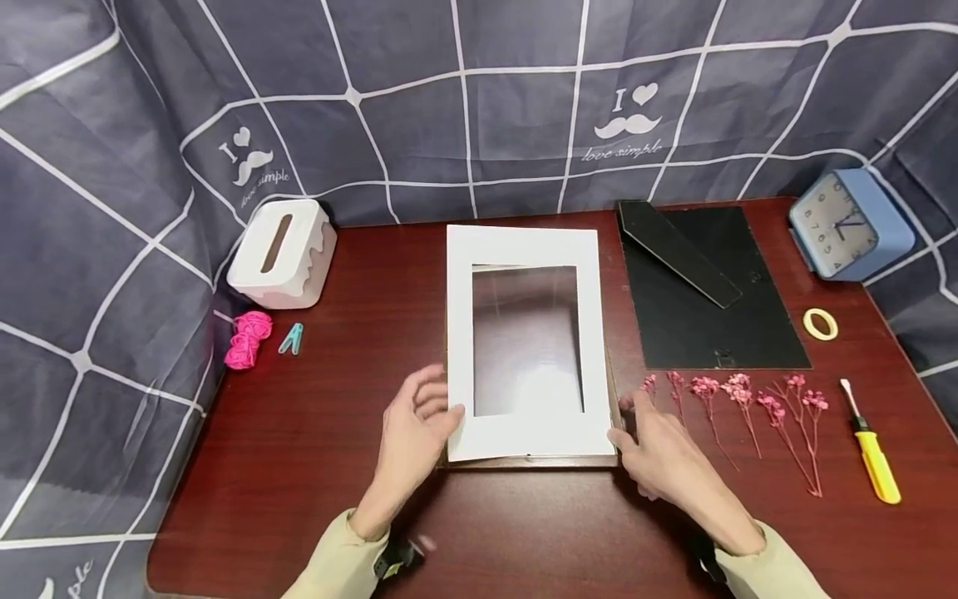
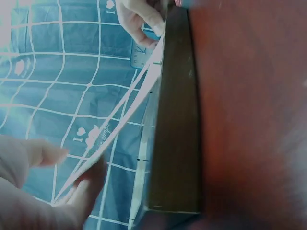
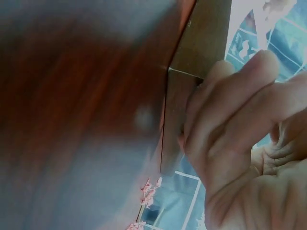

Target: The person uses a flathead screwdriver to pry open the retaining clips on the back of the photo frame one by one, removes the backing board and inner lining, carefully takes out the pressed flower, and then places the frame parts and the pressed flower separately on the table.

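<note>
We've got our left hand (image 1: 415, 433) pinching the thin white mat board (image 1: 524, 249), right hand (image 1: 659, 453) gripping the wooden frame (image 2: 175, 143) under it.

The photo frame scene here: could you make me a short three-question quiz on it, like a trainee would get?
1. True or false: the clock stands at the table's far right corner.
2. What lies right of the dried flowers? A) tape roll B) screwdriver C) tissue box
3. Which hand touches the left edge of the white mat?

Key
1. True.
2. B, the screwdriver; the tape roll sits farther back and the tissue box is far left.
3. The left hand; the right hand is at the frame's right corner.
</note>
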### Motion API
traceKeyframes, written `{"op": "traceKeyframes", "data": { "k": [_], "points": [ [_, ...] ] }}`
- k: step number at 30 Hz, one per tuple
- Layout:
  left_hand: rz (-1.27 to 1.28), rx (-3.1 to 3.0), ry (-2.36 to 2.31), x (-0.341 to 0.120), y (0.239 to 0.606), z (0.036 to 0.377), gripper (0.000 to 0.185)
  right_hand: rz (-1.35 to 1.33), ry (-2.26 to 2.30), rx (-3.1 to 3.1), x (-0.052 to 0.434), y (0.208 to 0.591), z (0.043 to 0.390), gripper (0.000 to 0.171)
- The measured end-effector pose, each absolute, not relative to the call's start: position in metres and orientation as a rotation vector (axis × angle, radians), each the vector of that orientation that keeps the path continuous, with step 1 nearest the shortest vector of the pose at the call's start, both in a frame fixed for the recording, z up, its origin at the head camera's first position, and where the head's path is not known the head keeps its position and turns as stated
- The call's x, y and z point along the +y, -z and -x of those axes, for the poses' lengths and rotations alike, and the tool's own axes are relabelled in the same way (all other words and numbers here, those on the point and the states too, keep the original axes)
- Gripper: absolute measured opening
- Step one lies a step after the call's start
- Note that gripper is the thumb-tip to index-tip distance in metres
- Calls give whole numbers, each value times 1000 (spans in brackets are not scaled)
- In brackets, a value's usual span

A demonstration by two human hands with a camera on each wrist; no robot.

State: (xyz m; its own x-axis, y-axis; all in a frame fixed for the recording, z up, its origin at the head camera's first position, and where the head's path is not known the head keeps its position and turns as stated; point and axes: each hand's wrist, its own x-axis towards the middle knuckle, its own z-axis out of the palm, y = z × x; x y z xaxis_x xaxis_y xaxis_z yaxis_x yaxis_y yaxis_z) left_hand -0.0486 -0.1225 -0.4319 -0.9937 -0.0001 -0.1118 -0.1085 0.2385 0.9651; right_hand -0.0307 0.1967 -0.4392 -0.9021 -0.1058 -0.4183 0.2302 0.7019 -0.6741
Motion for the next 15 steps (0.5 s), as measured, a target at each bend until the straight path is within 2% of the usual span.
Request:
{"op": "traceKeyframes", "data": {
  "k": [4, 8, 15],
  "points": [
    [68, 2136, -1741, -127, 436, 38, 45, -102, 1098, 2468, 198, 438, 30, 40],
    [66, 2068, -1799, -131, 440, 39, 29, -87, 1115, 2472, 198, 437, 30, 39],
    [298, 2115, -1995, -144, 431, 49, 13, -94, 1111, 2464, 196, 437, 29, 39]
  ]
}}
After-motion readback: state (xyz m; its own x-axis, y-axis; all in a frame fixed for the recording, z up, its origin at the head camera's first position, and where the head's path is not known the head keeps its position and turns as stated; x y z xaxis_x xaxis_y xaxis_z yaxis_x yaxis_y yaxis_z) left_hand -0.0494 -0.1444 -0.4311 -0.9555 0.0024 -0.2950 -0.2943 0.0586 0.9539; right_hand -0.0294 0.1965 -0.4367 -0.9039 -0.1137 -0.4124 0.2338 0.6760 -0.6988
